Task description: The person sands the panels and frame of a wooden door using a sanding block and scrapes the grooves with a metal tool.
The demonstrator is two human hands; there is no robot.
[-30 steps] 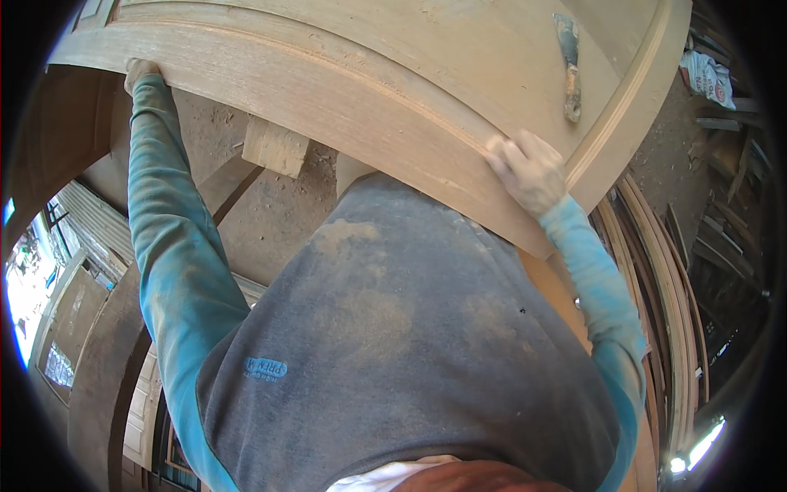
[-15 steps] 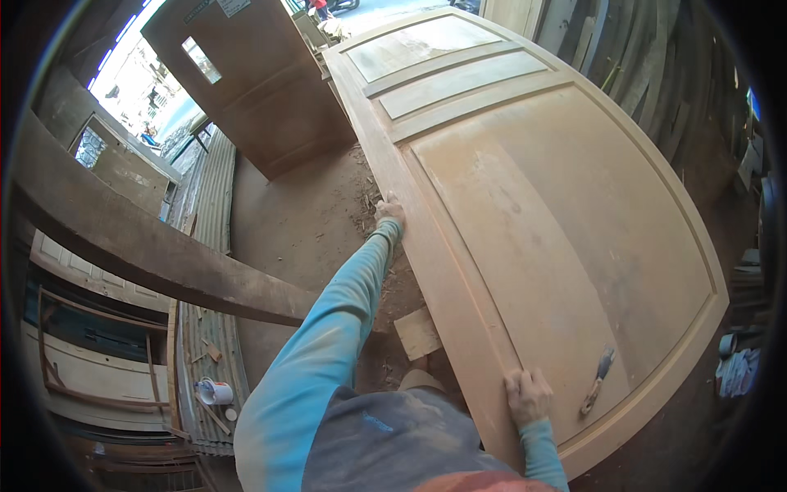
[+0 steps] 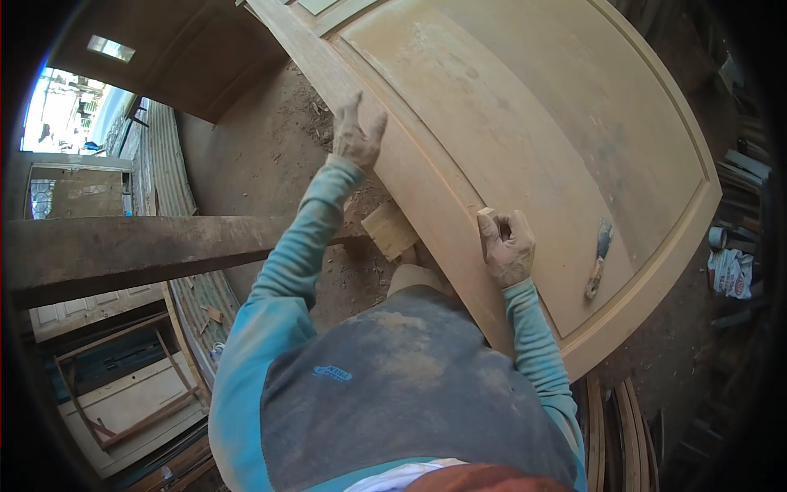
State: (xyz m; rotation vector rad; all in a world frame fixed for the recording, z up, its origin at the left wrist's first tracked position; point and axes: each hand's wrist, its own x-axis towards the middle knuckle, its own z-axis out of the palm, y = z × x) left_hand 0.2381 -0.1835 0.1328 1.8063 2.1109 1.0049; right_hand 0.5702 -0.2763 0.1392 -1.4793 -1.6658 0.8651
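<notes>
A large panelled wooden door (image 3: 467,123) lies flat in front of me, pale with sanding dust. My left hand (image 3: 357,135) is at its left edge, fingers and thumb spread, holding nothing; I cannot tell whether it touches the wood. Over the border strip nearer my body, my right hand (image 3: 510,250) is closed round a small wooden block (image 3: 485,211), whose light end shows past the thumb. On the panel to the right of that hand rests a small hand tool (image 3: 600,258) with a worn wooden handle and a blue-grey end.
A thick timber beam (image 3: 147,250) crosses on the left. Beyond it stands a brown door (image 3: 172,49) with a small window. A square wood piece (image 3: 389,231) sits below the door's edge. Boards (image 3: 619,435) lie at lower right, a white plastic bag (image 3: 730,272) at far right.
My view has tilted down toward my body. The left hand has come off its grip on the door's edge and spread its fingers. The block now shows in my right hand.
</notes>
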